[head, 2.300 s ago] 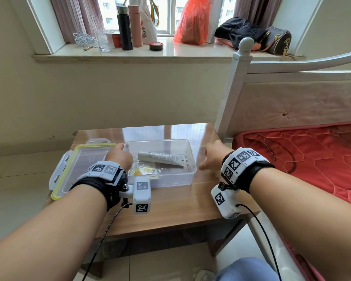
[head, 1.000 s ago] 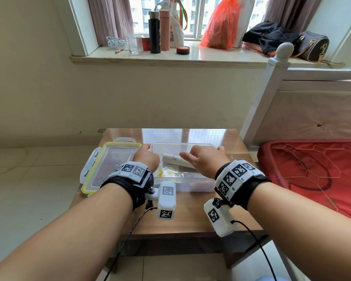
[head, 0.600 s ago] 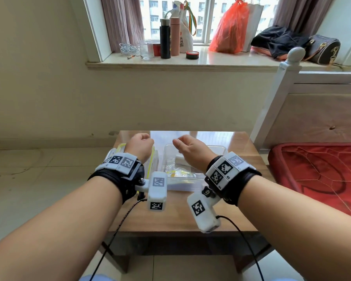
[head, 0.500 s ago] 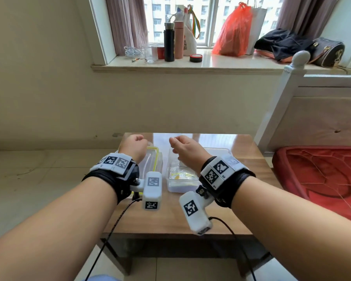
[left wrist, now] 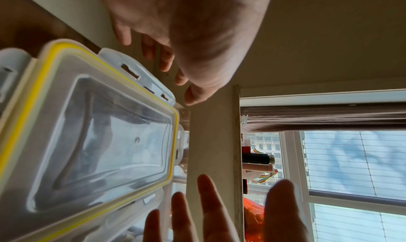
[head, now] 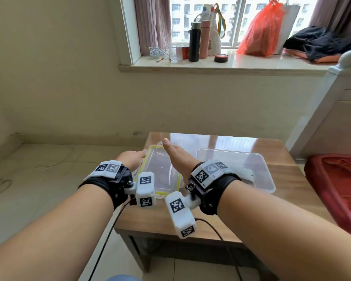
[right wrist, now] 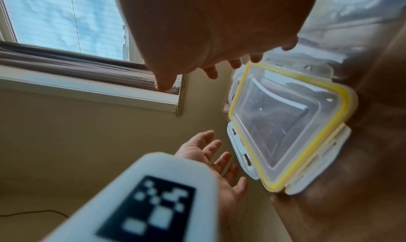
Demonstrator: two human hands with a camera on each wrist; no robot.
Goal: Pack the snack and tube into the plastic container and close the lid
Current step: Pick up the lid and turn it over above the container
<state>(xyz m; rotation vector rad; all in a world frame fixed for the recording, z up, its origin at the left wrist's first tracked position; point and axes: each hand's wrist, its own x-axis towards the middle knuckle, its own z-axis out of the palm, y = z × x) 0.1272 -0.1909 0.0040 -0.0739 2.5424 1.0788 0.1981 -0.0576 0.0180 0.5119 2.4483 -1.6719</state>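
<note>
The clear lid [head: 160, 175] with a yellow seal lies flat at the table's left end; it also shows as the lid [left wrist: 98, 141] and the lid [right wrist: 285, 124] in the wrist views. My left hand [head: 138, 157] hovers at its left edge with relaxed fingers. My right hand [head: 168, 147] is over the lid, thumb up and fingers straight. Neither hand grips it. To the right stands the clear container [head: 257, 165], uncovered. A white tube [head: 242, 171] shows inside it behind my right wrist. The snack is hidden.
The small wooden table [head: 190, 216] stands by a white bedpost [head: 320, 110] and a red mattress [head: 336, 179] on the right. Bottles [head: 195, 43] and a red bag [head: 259, 31] sit on the far windowsill. Tiled floor lies to the left.
Both hands have left the container and moved left to the lid, opening from loose fists. My head has turned left, so the container sits further right in view.
</note>
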